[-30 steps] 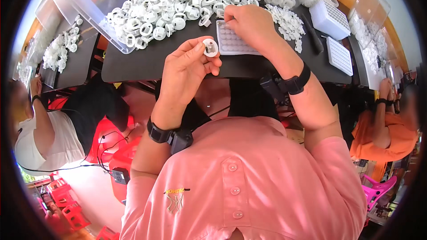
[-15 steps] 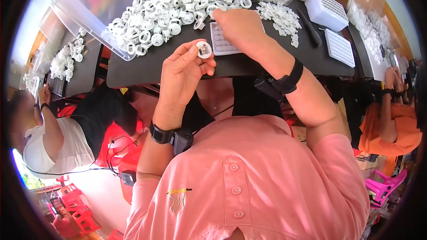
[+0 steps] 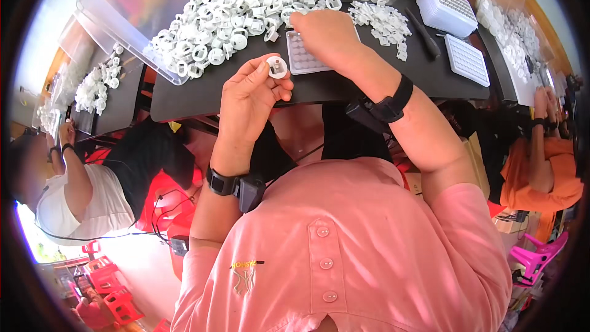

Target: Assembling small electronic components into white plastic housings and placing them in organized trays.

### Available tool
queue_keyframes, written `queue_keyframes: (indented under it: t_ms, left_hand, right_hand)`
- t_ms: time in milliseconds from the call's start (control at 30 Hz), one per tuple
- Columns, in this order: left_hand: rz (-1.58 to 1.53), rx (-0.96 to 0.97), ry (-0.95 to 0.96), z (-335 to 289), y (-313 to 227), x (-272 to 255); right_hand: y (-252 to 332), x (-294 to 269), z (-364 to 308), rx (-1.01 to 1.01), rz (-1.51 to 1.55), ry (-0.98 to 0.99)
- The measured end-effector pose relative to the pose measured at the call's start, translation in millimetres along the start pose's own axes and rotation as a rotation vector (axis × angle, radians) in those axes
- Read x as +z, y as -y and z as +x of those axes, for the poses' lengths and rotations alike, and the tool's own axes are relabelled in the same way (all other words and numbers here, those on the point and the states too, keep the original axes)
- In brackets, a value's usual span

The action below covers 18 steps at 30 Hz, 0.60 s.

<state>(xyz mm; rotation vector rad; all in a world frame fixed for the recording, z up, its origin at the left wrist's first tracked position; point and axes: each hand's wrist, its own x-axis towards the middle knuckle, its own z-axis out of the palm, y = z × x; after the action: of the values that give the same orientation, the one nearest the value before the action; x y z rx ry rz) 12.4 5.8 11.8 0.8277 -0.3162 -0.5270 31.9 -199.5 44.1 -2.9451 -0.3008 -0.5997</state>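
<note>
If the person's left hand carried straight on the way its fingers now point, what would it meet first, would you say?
Probably the small grey tray of round cells just beyond the left hand, which pinches a white round part. The right hand rests on that tray. Depth is hard to judge.

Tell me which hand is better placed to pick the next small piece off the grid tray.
Probably the right hand: it already rests on the grid tray, while the left hand is busy pinching a white round part above the table edge.

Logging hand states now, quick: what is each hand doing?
Left hand: closed on a white round part.
Right hand: fingers down on the small grid tray; grip cannot be told.
</note>
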Motion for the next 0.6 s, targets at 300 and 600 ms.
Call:
queue_keyframes:
  t_ms: [300,600]
  left_hand:
    - [-0.003,-0.004,-0.012,2,0,1]
    - [-0.11,0.112,-0.075,9,-6,19]
  right_hand:
    - [0,-15,-11,0.036,0.109,-0.061]
    - [54,-53,-54,0.103,1.299,0.415]
